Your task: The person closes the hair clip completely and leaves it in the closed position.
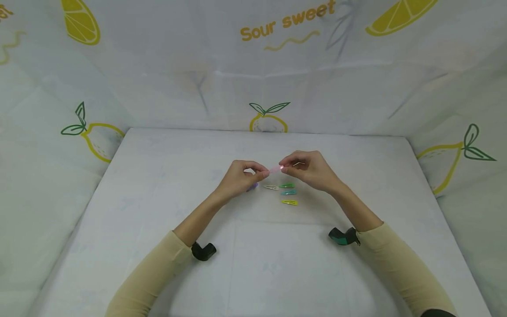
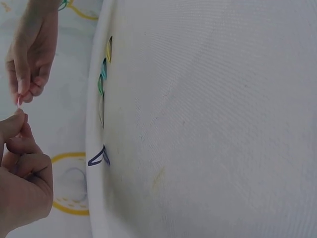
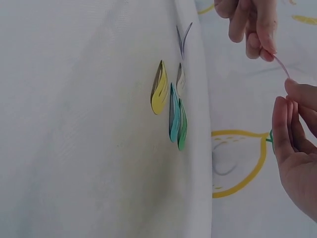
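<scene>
A pink hair clip is held up above the table between both hands. My left hand pinches one end of it between thumb and fingertips, and my right hand pinches the other end. Below them on the table lie a cream hair clip, a green hair clip, a blue hair clip and a yellow hair clip. Partly behind the left hand in the head view is a purple hair clip, which stands spread open in the left wrist view.
The white table has a printed lemon cloth hanging behind it and at both sides. A dark wrist device sits at the left cuff, and a black and green one at the right cuff.
</scene>
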Demonstrator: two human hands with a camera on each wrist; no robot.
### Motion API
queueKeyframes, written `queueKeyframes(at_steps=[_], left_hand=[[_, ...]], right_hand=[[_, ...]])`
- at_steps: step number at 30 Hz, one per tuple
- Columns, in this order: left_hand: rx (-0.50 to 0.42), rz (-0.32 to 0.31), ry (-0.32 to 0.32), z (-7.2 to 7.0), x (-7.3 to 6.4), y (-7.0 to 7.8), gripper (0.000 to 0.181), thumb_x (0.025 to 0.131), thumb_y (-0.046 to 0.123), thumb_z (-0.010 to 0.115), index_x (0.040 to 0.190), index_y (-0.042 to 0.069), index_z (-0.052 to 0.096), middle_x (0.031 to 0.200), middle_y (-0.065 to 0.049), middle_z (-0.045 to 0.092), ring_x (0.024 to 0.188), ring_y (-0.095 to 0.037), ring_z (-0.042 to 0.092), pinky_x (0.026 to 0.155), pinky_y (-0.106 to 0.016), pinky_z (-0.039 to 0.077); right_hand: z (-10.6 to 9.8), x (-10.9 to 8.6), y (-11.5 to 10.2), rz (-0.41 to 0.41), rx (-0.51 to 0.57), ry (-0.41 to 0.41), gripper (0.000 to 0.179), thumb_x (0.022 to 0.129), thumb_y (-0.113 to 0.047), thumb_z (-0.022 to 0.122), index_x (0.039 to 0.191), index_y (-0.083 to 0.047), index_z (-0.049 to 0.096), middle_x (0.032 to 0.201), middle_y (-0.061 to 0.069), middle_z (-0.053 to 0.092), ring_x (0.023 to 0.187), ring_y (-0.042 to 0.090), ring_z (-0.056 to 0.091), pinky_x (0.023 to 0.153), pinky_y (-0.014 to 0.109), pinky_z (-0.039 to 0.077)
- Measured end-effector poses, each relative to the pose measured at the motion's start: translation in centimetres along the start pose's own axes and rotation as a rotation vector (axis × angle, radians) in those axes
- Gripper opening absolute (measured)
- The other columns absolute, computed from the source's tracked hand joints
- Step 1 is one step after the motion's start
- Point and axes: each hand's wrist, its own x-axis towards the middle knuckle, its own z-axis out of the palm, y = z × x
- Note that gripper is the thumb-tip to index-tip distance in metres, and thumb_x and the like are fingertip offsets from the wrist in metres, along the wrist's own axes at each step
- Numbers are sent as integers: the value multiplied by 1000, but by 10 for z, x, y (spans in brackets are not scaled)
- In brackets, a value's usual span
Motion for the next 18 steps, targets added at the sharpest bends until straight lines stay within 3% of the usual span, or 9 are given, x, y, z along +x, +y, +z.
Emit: queueKeyframes(at_steps=[5, 11, 18], left_hand=[[5, 32, 33, 0, 1, -2, 17, 101, 24, 79, 107, 10, 83, 101, -16, 78, 49, -8, 36, 50, -22, 30], [59, 44, 78, -1, 3, -5, 15, 100, 25, 81, 102, 11, 84, 100, -7, 80, 51, -8, 40, 51, -21, 33], [133, 53, 101, -1, 5, -9, 15, 100, 23, 81, 101, 9, 84, 95, -6, 78, 51, -8, 38, 49, -21, 31]], right_hand=[[2, 2, 5, 8, -23, -4, 18, 98, -8, 80, 114, 0, 80, 106, 16, 77, 92, 18, 68, 86, 17, 60], [5, 4, 9, 31, -44, -12, 15, 97, -10, 82, 110, -4, 81, 102, 14, 76, 90, 18, 67, 83, 17, 58], [9, 7, 11, 55, -88, -32, 15, 96, -10, 83, 109, -2, 81, 100, 13, 76, 89, 17, 66, 83, 16, 57]])
